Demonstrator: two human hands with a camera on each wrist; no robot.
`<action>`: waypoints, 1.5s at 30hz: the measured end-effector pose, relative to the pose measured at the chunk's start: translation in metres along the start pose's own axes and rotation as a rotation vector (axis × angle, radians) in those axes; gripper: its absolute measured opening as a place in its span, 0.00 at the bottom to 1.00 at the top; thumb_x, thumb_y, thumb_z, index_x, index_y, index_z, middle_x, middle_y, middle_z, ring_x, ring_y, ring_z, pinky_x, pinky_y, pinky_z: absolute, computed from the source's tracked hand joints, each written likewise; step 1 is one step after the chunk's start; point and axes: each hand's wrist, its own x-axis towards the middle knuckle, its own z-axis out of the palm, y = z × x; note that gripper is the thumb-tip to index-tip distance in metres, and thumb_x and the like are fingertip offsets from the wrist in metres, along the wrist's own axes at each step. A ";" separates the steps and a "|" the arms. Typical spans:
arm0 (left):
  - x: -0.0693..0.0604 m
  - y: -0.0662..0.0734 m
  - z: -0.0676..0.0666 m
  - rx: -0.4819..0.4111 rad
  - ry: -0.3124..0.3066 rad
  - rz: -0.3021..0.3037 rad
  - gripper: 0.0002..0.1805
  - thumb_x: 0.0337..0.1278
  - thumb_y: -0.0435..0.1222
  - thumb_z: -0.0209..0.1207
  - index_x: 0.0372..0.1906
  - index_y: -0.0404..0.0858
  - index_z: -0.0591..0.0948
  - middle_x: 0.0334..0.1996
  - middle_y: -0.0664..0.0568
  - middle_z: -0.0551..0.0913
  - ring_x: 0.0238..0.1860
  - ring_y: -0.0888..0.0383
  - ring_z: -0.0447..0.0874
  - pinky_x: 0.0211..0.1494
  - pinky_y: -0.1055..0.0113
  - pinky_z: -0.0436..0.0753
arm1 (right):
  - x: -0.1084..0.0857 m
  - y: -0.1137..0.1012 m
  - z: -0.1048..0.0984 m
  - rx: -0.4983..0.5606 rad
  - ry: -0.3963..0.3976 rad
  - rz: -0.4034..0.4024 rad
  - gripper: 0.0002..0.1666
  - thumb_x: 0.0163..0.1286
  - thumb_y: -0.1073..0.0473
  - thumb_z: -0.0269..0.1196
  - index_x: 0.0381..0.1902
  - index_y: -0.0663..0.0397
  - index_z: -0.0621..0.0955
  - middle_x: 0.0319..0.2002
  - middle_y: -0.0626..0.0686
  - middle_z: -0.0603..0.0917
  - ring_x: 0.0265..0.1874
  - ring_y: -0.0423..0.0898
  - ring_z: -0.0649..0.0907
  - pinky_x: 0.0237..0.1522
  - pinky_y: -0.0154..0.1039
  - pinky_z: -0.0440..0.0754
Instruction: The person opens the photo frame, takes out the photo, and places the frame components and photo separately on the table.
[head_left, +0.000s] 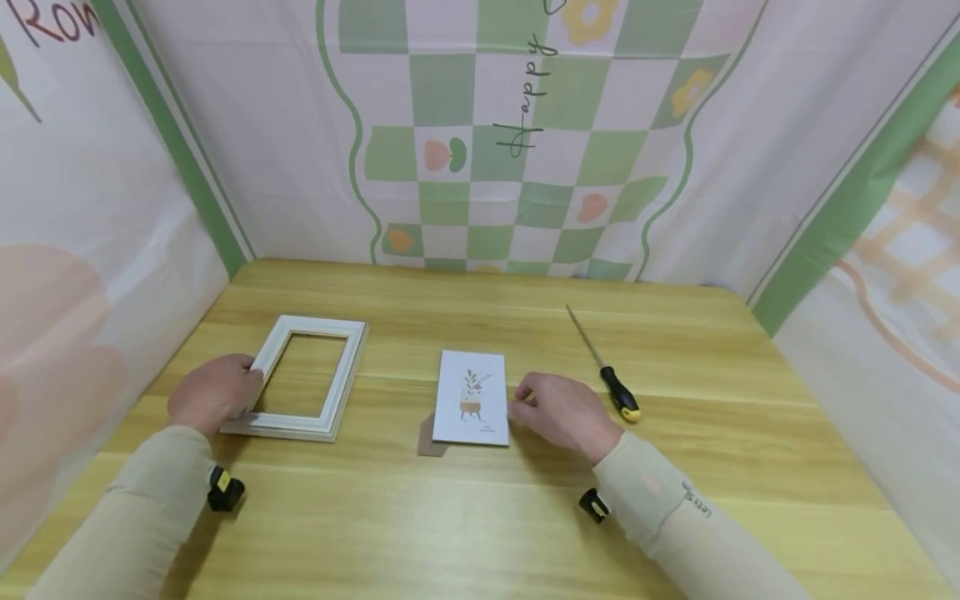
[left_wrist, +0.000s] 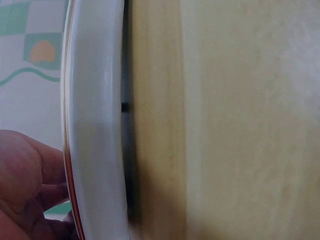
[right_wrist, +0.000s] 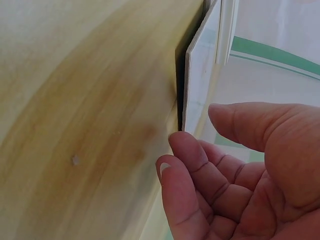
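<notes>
At the left of the table, my left hand (head_left: 217,390) grips the left side of an empty white picture frame (head_left: 348,367). In the left wrist view, fingers (left_wrist: 47,165) meet the edge of that frame (left_wrist: 97,115). A white backing board with a printed plant picture (head_left: 468,421) lies at the middle, a brown stand flap (head_left: 429,440) sticking out beneath its lower left. Beside its right edge is my right hand (head_left: 562,411), fingers loosely bent. The right wrist view shows thumb and fingers (right_wrist: 187,155) apart, near the board's edge (right_wrist: 192,85), without pinching it.
A screwdriver (head_left: 621,393) with a black and yellow handle lies right of the right hand, its shaft pointing away. A patterned cloth (head_left: 442,92) hangs behind the wooden table (head_left: 420,533), with more cloth on both sides. Small black devices sit at both wrists.
</notes>
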 end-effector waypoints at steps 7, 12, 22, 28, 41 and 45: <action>-0.003 0.005 -0.002 0.052 0.065 -0.013 0.36 0.76 0.51 0.40 0.73 0.27 0.68 0.63 0.21 0.74 0.55 0.25 0.78 0.39 0.42 0.82 | 0.001 0.001 0.000 0.003 -0.006 0.009 0.18 0.73 0.46 0.64 0.52 0.51 0.85 0.51 0.51 0.90 0.44 0.46 0.87 0.47 0.47 0.84; -0.011 0.027 -0.006 0.048 0.176 -0.018 0.40 0.77 0.55 0.43 0.75 0.26 0.65 0.65 0.18 0.69 0.61 0.20 0.72 0.39 0.36 0.83 | 0.002 0.002 0.000 -0.005 -0.005 0.007 0.19 0.73 0.46 0.64 0.52 0.52 0.86 0.52 0.51 0.89 0.42 0.45 0.85 0.47 0.47 0.84; -0.044 0.122 0.008 -0.078 0.171 0.297 0.34 0.76 0.52 0.52 0.69 0.28 0.74 0.55 0.39 0.87 0.56 0.39 0.85 0.57 0.42 0.81 | 0.004 0.003 0.000 0.072 -0.027 0.027 0.24 0.73 0.46 0.65 0.56 0.57 0.85 0.52 0.53 0.89 0.41 0.45 0.83 0.50 0.48 0.83; -0.046 0.166 0.051 -0.175 -0.016 0.331 0.36 0.72 0.54 0.57 0.69 0.28 0.75 0.56 0.42 0.87 0.57 0.44 0.86 0.63 0.45 0.81 | 0.006 -0.004 0.002 0.143 -0.046 0.035 0.27 0.74 0.47 0.64 0.60 0.62 0.83 0.49 0.55 0.89 0.37 0.46 0.82 0.55 0.52 0.83; -0.027 0.192 0.095 -0.213 -0.047 0.242 0.34 0.65 0.55 0.66 0.59 0.30 0.79 0.44 0.44 0.87 0.38 0.52 0.81 0.43 0.57 0.83 | 0.011 -0.012 0.012 0.217 -0.114 0.096 0.16 0.76 0.47 0.63 0.42 0.54 0.85 0.25 0.50 0.85 0.22 0.45 0.82 0.31 0.41 0.78; -0.024 0.199 0.097 -0.229 -0.037 0.260 0.34 0.64 0.54 0.66 0.59 0.30 0.80 0.50 0.40 0.87 0.40 0.51 0.83 0.47 0.55 0.83 | 0.012 -0.011 0.012 0.219 -0.104 0.089 0.16 0.76 0.47 0.63 0.31 0.49 0.82 0.23 0.50 0.84 0.21 0.45 0.82 0.28 0.40 0.76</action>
